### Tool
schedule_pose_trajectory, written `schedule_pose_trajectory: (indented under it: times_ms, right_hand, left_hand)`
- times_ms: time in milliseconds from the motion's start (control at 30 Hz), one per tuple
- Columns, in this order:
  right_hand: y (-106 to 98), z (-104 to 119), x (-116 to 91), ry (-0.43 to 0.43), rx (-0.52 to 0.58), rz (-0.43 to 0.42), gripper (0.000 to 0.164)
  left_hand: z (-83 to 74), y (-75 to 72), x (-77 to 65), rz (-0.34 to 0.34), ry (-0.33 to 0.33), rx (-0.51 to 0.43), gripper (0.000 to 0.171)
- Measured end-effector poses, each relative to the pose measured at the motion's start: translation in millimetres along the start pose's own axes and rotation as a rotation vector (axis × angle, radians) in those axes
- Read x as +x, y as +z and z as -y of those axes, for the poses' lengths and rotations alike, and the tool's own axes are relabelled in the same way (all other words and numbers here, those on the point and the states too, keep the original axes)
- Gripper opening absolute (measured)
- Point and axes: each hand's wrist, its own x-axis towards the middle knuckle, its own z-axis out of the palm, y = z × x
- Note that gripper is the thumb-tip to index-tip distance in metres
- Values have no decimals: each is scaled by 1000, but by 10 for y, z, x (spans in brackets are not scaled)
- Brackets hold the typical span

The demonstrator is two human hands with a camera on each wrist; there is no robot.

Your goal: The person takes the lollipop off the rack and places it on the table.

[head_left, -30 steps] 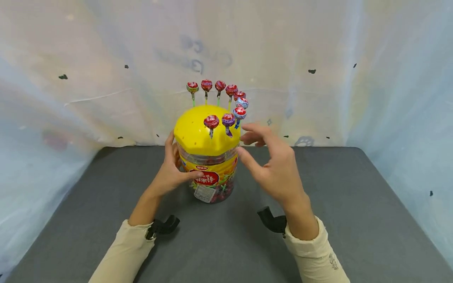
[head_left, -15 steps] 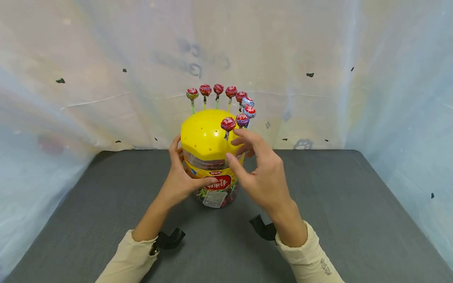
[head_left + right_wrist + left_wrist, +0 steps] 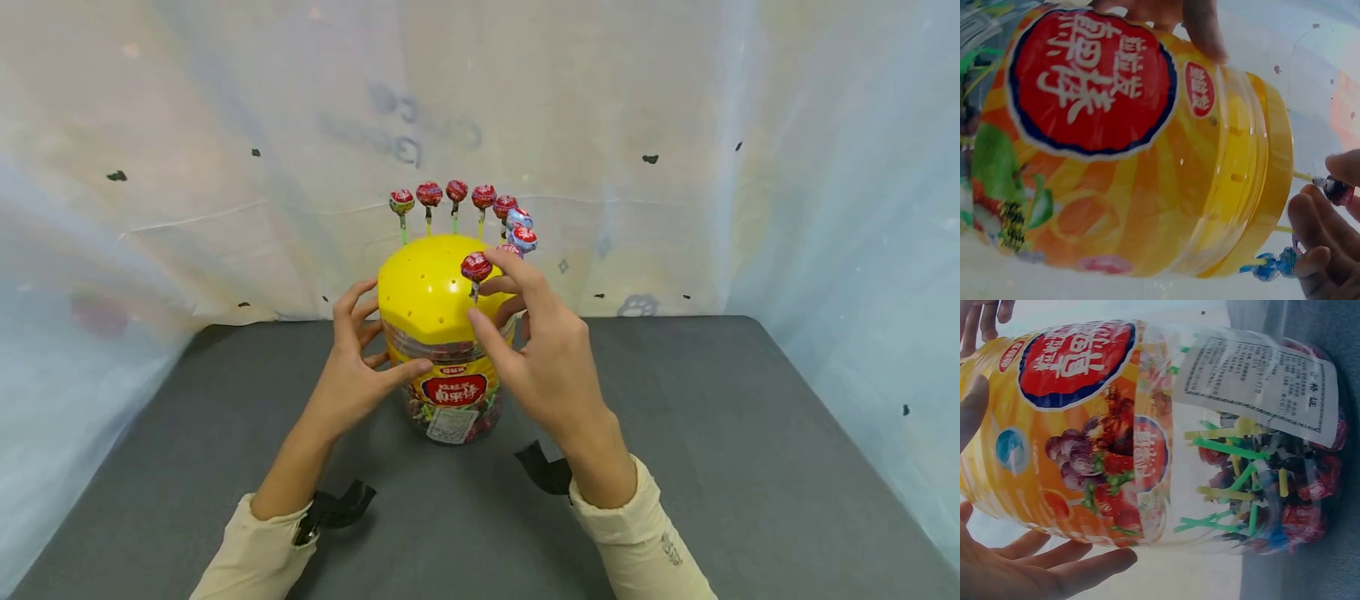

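Jar (image 3: 453, 390) of lollipops (image 3: 1302, 524) on table (image 3: 750, 467), more ringing lid (image 3: 423, 292) from 11 to 5, left hand (image 3: 356, 367) at 9 o'clock, now spread wider, right hand (image 3: 551, 354) parted around 5 o'clock lollipop (image 3: 476, 267), contact unclear

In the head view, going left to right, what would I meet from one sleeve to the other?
Left sleeve, left hand, yellow-lidded jar, right hand, right sleeve.

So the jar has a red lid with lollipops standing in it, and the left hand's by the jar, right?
The lid is yellow, not red, as the head view shows. Lollipops do stand in it, and the left hand is by the jar.
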Motion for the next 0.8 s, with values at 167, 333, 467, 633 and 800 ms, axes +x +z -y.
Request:
schedule_pose_trajectory:
  times_ms: [167,333,467,633,800]
  right_hand:
    - [44,-20,13,-34,32,-13,49]
    - [65,-55,1,-31,35,-22,49]
    - [85,-83,3,-24,42,-39,49]
    - [104,-115,10,-44,56,-54,51]
    - [127,-135,24,-58,117,-33,53]
  left_hand:
    - [-18,-9,-15,41,-25,30,109]
    - [-9,10,-20,51,-30,37,110]
    - [12,53,-11,49,5,41,120]
    - [93,174,27,41,123,26,133]
    - [157,239,25,-15,181,-15,135]
